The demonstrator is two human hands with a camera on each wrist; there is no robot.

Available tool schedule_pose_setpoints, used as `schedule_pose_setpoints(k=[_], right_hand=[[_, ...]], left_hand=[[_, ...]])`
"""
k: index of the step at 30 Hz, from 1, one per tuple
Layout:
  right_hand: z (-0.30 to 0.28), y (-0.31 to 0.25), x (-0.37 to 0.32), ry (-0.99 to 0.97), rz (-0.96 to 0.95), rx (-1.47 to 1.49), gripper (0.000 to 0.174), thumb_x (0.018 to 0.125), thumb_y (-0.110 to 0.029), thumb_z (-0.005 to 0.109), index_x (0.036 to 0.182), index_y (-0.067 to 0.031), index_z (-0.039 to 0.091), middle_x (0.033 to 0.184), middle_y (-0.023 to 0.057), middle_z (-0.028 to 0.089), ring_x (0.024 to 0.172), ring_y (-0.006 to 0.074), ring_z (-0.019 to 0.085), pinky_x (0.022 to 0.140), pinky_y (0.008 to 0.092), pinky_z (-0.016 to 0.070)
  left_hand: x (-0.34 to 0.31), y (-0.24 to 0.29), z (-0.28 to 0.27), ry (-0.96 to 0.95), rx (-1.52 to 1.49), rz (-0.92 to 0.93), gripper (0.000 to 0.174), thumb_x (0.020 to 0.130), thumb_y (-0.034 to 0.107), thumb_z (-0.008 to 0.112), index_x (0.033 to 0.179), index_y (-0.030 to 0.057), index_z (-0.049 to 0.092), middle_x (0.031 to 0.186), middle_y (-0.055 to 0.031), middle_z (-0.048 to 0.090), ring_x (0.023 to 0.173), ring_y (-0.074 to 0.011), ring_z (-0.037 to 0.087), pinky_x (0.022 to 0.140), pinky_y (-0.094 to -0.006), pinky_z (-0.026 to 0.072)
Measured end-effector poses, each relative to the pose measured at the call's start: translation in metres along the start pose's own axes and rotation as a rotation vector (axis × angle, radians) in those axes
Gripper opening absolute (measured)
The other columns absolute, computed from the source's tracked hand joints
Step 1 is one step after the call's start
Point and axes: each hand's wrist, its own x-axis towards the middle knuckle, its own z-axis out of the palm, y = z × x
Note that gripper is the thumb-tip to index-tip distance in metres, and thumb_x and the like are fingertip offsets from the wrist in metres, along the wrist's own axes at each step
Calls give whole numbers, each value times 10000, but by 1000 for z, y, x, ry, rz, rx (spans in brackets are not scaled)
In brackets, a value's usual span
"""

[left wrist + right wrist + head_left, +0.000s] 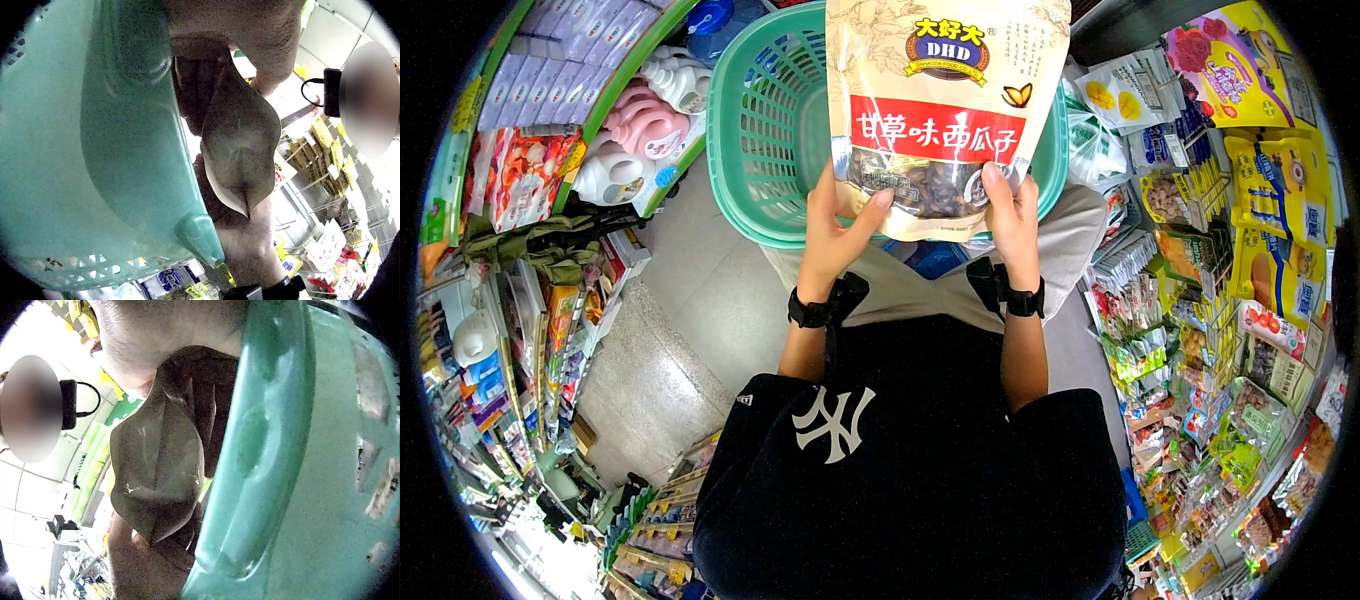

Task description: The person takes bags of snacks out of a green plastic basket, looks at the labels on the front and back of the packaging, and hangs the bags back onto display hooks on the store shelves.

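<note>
A cream, standing bag of watermelon seeds (940, 75) with a red band and a clear window is gripped by both hands in the head view. My left hand (837, 225) holds its lower left side, and my right hand (1013, 215) its lower right side. Both thumbs lie on the front; the other fingers are mostly hidden behind it. The bag overlaps a green plastic basket (772, 120) in this view. In the left wrist view the bag's folded bottom (240, 144) faces the camera, beside the basket wall (137, 150). The right wrist view shows that bottom (156, 469) too.
Bagged snacks (1280, 190) hang on racks at the right. Detergent bottles (645, 120) and tissue packs (565, 70) fill shelves at the upper left. A grey tiled floor (655, 370) lies left of the person's legs. A white plastic bag (1095, 150) is right of the basket.
</note>
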Motion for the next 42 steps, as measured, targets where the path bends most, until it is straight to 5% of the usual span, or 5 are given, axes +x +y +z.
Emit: schedule_pose_setpoints(k=[33, 39, 42], right_hand=[[-1, -1, 1, 13, 33, 48, 261, 832, -206, 554, 857, 52, 581, 747, 30, 607, 671, 71, 523, 604, 220, 409], [-6, 2, 1, -24, -16, -101, 254, 826, -201, 561, 906, 40, 582, 756, 35, 617, 650, 86, 536, 597, 243, 428], [-7, -6, 3, -42, -53, -19, 274, 830, -212, 557, 921, 45, 570, 788, 43, 620, 685, 68, 531, 618, 236, 444]], left_hand=[[1, -1, 2, 11, -12, 4, 389, 758, 83, 603, 1090, -51, 450, 906, -79, 598, 782, -97, 549, 701, -233, 441], [-5, -6, -1, 49, 19, -89, 390, 766, 87, 599, 1103, -43, 452, 791, -39, 586, 649, -77, 525, 567, -201, 424], [-6, 2, 5, 46, -35, -129, 432, 777, 59, 579, 1164, -23, 406, 944, -48, 548, 779, -80, 505, 643, -200, 413]])
